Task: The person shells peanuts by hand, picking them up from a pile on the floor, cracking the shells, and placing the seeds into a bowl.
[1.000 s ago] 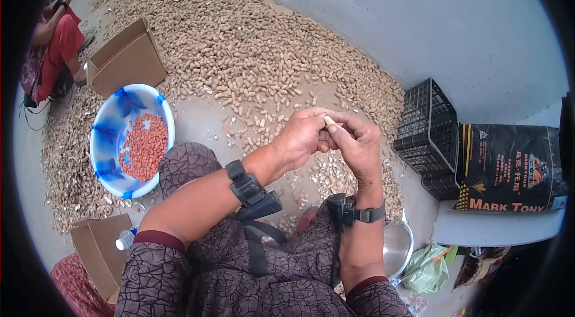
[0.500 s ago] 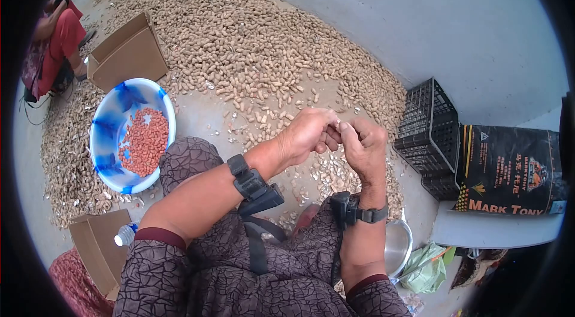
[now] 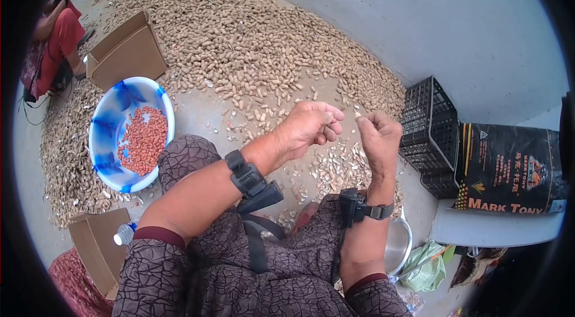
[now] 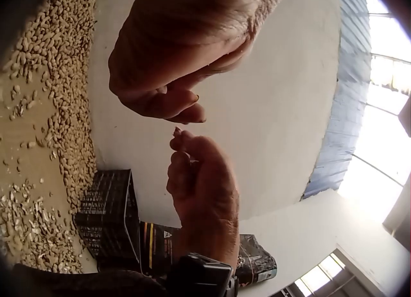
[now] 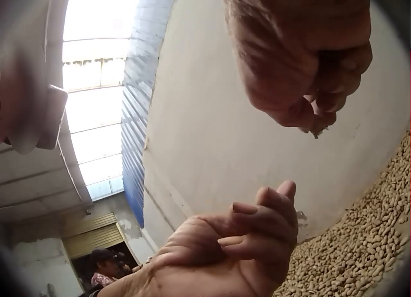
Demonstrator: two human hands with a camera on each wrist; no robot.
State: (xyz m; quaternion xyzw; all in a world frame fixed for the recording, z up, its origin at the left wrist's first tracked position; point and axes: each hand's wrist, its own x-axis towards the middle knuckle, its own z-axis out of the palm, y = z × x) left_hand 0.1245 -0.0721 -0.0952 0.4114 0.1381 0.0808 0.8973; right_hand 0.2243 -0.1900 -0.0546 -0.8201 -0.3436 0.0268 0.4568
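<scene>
In the head view my left hand (image 3: pixel 308 128) is raised over the floor, its fingers curled inward. The left wrist view shows a small pale spot among the fingers of this left hand (image 4: pixel 167 59); I cannot tell whether something is held there. My right hand (image 3: pixel 380 137) is a short gap away to the right. Between its thumb and fingertips it pinches a small piece of peanut shell (image 5: pixel 318 125), whose ragged edge sticks out. Below both hands lie broken peanut shells (image 3: pixel 335 170). Whole peanuts (image 3: pixel 257 47) form a wide heap ahead.
A blue-and-white basin (image 3: pixel 100 164) with reddish peanut kernels (image 3: pixel 144 146) stands left, near cardboard boxes (image 3: pixel 129 50). At right are black crates (image 3: pixel 422 128), a black printed bag (image 3: pixel 509 167) and a metal bowl (image 3: pixel 398 245). Another person (image 3: pixel 63 41) sits far left.
The hands were together on a peanut a second ago and have since come apart. The right hand has moved right with the shell piece; the left has stayed about where it was.
</scene>
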